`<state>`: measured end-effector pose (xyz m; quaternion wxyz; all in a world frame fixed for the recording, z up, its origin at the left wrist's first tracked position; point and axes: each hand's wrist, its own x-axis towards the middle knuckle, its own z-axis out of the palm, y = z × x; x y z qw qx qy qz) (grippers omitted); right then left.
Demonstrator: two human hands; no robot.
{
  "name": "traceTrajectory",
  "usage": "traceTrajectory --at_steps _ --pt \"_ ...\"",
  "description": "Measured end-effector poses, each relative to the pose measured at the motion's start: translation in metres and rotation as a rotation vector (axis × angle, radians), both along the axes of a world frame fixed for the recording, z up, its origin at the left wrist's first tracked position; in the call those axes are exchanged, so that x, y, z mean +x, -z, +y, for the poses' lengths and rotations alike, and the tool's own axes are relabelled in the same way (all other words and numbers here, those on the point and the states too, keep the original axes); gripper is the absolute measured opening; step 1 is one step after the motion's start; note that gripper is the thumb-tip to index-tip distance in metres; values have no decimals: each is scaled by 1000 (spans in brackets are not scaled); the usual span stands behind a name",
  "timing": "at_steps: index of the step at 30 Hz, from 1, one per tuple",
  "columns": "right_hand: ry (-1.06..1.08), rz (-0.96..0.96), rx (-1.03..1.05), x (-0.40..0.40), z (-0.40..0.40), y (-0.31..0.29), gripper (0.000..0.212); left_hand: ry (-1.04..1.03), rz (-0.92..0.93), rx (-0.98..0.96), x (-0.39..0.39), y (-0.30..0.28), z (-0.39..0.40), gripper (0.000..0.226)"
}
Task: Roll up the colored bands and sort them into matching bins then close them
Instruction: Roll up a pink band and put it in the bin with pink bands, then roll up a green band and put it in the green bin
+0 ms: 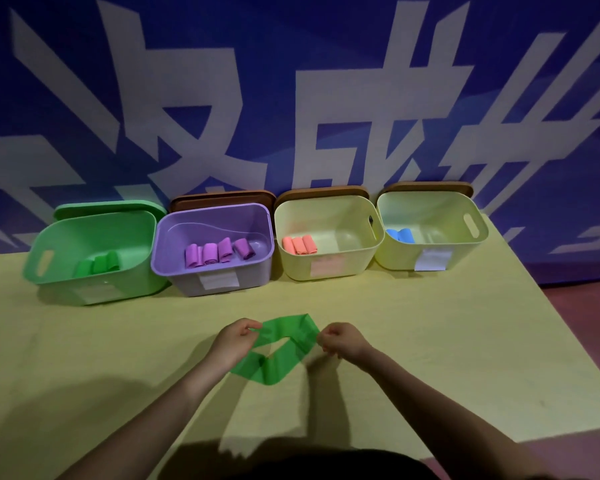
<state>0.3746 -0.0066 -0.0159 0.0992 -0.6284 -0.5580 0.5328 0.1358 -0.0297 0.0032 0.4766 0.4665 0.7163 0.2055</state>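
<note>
Staged demo space: printed backdrop, table, 4 bins.

Both forearms reach forward, bare; left hand and right hand raised side by side, fingers curled, each pinching.

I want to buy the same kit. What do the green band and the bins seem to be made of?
Green band: probably thin rubber or latex, matte and slightly translucent; it droops limp between both hands. Green bin: likely moulded plastic, smooth, with rounded corners and a cut-out handle.
</note>
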Motion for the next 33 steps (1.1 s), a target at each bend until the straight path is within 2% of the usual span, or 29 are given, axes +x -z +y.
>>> traceTrajectory --at_steps 3,6,9,11,17,20,29,33 --pt "-10 -75 -22 0 -8 12 22 59 36 -23 9 10 2 25" --pt "-14 -142 6 -4 -6 18 9 117 78 -35 19 15 6 27" --pt "-28 -224 37 -9 -3 20 34 187 132 -56 28 21 10 30" --pt "-41 -253 57 -14 -3 21 39 208 158 -68 32 28 11 31" --pt "-60 -378 163 -23 -4 31 35 297 252 -78 42 44 13 36" --pt "-111 -443 237 -26 -3 35 30 275 257 -82 43 50 14 34" --pt "-217 -446 335 -31 4 38 29 251 282 -89 38 57 25 26" --pt "-42 -320 262 -29 2 42 27 256 289 -92 38 56 23 26"
